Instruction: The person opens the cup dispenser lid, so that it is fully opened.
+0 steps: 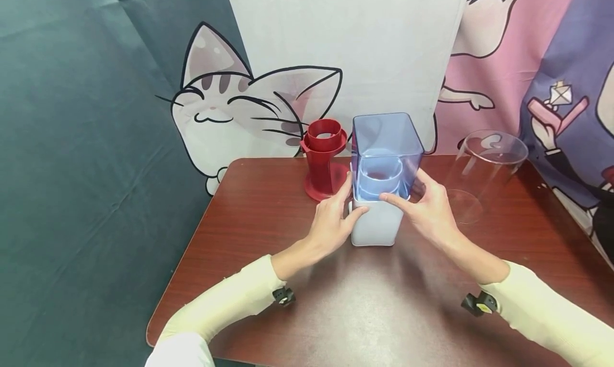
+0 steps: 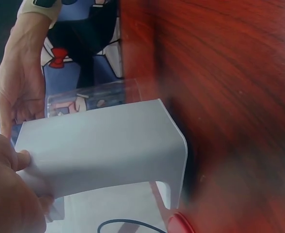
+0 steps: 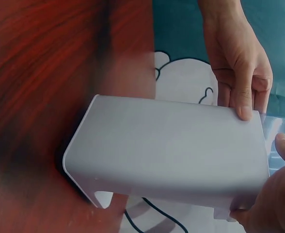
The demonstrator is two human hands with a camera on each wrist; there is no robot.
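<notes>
A grey-white base [image 1: 376, 226] stands upright on the table, topped by a transparent blue square container [image 1: 384, 138] with a round inner part. My left hand [image 1: 331, 223] grips the base's upper left side, its thumb on the front face. On the right, my right hand [image 1: 434, 210] holds the container's lower edge, thumb across the front and fingers at the side and behind. Up close, the left wrist view shows the white base [image 2: 103, 150] beside my left hand [image 2: 11, 189]. The right wrist view shows my right hand [image 3: 273, 199] where base [image 3: 166, 150] and container meet.
Just behind and left of the base stands a red holder [image 1: 320, 167] with a round cup and a disc foot. A clear cylinder [image 1: 489, 170] stands at the right back of the brown table [image 1: 259, 212]. Printed cloth [image 1: 345, 31] hangs behind.
</notes>
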